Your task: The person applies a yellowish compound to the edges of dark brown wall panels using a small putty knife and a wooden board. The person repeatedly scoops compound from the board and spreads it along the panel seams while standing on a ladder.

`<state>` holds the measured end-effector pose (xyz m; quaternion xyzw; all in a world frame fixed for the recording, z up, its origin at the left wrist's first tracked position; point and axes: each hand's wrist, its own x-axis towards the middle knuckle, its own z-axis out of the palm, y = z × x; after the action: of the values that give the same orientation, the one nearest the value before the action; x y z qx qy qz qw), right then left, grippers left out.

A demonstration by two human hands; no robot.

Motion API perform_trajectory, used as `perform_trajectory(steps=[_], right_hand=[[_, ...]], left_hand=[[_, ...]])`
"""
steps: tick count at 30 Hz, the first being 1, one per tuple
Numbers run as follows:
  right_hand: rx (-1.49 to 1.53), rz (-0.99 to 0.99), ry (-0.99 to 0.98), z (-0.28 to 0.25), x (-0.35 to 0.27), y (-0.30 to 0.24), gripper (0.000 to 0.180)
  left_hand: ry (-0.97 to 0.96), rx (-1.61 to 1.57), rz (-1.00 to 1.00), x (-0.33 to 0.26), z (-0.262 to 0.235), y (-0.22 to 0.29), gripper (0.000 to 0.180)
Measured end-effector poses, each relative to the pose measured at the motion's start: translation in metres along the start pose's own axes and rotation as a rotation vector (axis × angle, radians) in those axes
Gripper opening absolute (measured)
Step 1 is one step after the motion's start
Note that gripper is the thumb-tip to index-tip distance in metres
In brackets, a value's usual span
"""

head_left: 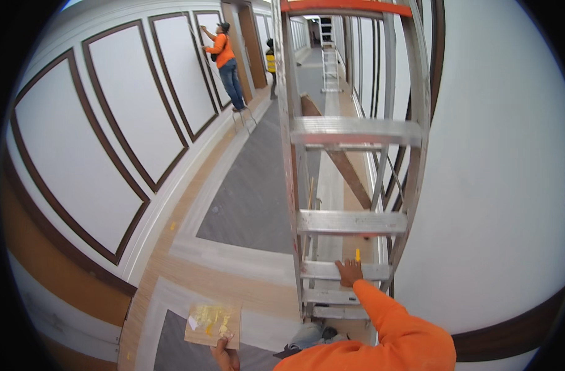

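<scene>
My right hand (348, 271) rests on a low rung of an aluminium stepladder (353, 131) that stands against the white wall on the right; a small yellow object sticks up just above its fingers. The orange sleeve runs down to the lower edge. Low in the picture, my left hand (224, 353) grips the bottom edge of a small brown board (212, 324) smeared with yellowish and white filler, held flat over the floor.
A corridor of white wall panels with dark brown trim (134, 105) runs away ahead. A person in orange (225, 62) stands on a small step stool (244, 116) working at the left wall; another in a yellow vest (271, 62) is beyond. A second ladder (329, 65) stands farther down.
</scene>
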<state>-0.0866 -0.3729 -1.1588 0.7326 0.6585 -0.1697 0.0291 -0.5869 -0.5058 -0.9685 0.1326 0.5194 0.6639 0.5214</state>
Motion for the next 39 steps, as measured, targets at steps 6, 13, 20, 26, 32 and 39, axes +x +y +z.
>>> perform_trajectory(steps=[6, 13, 20, 26, 32, 39], right_hand=[[-0.023, 0.011, -0.012, -0.015, 0.0, 0.003, 0.077], [-0.017, 0.012, -0.027, 0.001, 0.01, 0.012, 0.083], [-0.14, 0.126, 0.026, -0.029, -0.029, -0.027, 0.094], [0.125, 0.293, -0.214, 0.061, -0.116, -0.003, 0.069], [0.112, 0.387, -0.572, 0.148, -0.217, 0.014, 0.062], [0.275, 0.166, -0.567, 0.136, -0.259, 0.041, 0.063]], left_hand=[[-0.061, 0.047, -0.037, -0.008, -0.022, 0.001, 0.057], [-0.104, 0.043, -0.039, 0.019, -0.006, -0.004, 0.054], [-0.166, -0.044, -0.105, 0.038, -0.017, -0.05, 0.045], [-0.258, -0.159, -0.029, 0.014, 0.044, -0.016, 0.072], [-0.16, -0.175, 0.008, 0.038, 0.034, -0.021, 0.064], [-0.296, -0.198, 0.033, 0.07, 0.073, -0.022, 0.06]])
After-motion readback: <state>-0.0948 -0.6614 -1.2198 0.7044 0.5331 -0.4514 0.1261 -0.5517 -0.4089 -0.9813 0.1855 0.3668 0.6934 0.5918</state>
